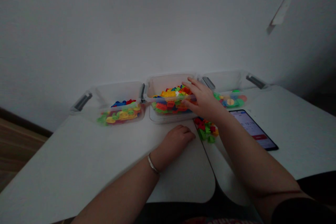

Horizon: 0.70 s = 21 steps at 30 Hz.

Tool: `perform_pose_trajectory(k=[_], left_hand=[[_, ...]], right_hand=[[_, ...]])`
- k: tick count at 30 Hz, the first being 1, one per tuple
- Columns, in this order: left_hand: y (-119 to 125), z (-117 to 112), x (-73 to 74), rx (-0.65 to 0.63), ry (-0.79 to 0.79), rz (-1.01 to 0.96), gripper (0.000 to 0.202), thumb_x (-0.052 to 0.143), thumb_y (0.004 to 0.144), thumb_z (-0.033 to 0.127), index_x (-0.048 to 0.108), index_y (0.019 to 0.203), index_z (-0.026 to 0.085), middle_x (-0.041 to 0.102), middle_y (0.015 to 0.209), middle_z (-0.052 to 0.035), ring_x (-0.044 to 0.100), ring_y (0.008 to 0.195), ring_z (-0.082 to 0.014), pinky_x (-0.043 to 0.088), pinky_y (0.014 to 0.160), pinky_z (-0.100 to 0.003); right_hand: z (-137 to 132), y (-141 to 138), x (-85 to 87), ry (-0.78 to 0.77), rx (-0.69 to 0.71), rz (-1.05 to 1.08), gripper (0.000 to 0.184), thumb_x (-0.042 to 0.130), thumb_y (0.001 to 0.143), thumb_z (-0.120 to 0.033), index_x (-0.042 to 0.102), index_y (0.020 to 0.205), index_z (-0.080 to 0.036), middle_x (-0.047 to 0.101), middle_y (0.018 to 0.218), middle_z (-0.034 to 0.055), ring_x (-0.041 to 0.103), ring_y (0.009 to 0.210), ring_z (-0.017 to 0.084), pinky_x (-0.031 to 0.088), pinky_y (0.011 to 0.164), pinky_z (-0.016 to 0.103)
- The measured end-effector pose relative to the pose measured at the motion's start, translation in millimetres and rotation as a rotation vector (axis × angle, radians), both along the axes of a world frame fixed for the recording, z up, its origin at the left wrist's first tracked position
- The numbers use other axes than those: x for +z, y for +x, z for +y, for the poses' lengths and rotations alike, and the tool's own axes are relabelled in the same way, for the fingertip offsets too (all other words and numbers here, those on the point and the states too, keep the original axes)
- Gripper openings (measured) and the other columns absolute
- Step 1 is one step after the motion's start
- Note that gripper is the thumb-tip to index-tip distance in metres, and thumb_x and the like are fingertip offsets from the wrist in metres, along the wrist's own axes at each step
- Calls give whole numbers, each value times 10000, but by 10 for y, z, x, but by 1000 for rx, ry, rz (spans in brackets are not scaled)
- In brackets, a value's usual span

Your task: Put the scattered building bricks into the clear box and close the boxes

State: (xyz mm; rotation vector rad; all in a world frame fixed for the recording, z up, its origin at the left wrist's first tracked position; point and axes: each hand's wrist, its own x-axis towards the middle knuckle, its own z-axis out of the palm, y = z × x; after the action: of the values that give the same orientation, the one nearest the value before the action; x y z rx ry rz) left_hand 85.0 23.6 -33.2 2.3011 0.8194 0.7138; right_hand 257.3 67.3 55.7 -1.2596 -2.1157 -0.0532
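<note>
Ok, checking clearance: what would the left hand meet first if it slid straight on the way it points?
The left hand would likely meet the loose bricks first; depth is unclear.

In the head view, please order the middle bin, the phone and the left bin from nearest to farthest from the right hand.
1. Middle bin: the right hand rests on its near-right rim.
2. Phone: flat on the table, right of the wrist.
3. Left bin: farthest, at the left end.
</note>
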Motion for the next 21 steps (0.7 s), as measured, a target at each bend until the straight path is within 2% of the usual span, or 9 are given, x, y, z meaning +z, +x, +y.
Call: perform_pose_trajectory(k=[3, 6, 10, 14, 17, 21], left_hand=[[-73, 84, 51, 134, -208, -239, 207, 720, 758, 103, 763, 919, 226, 711, 937, -61, 625, 865, -228, 490, 892, -398], [-103, 151, 125, 290, -525, -582, 249, 815, 711, 190, 733, 947, 198, 711, 925, -46, 642, 816, -189, 507, 818, -343], [-105, 199, 200, 318, -798, -981, 364, 885, 671, 282, 689, 964, 191, 713, 890, -6, 657, 798, -130, 504, 769, -256], [-112, 188, 231, 268, -898, -1151, 482, 934, 617, 326, 672, 1002, 201, 714, 943, 1, 660, 782, -106, 504, 699, -208], [-120, 170, 229, 279, -885, -1184, 536, 933, 619, 364, 653, 1048, 208, 707, 991, -14, 664, 814, -132, 523, 695, -230], [-126, 162, 221, 305, -858, -1205, 551, 933, 622, 356, 638, 1072, 236, 703, 981, -3, 672, 845, -137, 536, 737, -237]], right_hand=[[-47, -26, 61, 46, 48, 43, 535, 568, 899, -321, 542, 1415, -184, 498, 1508, 170, 460, 1390, 318, 369, 1128, 537], [-133, -73, 146, 69, 126, 44, 400, 596, 889, -276, 645, 1280, -207, 633, 1347, 132, 548, 1277, 300, 390, 1101, 507], [-271, -146, 231, -27, 241, -28, 205, 631, 889, -250, 709, 1076, -218, 711, 1131, 89, 611, 1124, 266, 455, 1006, 442], [-363, -229, 216, -124, 289, -89, 185, 691, 844, -232, 698, 1028, -207, 724, 1069, 72, 632, 1059, 247, 484, 960, 409], [-388, -295, 158, -187, 313, -149, 284, 734, 807, -263, 682, 1077, -193, 722, 1109, 90, 641, 1066, 265, 507, 936, 422], [-407, -371, 116, -194, 306, -206, 300, 725, 810, -263, 678, 1092, -174, 719, 1122, 104, 641, 1078, 274, 514, 943, 425]])
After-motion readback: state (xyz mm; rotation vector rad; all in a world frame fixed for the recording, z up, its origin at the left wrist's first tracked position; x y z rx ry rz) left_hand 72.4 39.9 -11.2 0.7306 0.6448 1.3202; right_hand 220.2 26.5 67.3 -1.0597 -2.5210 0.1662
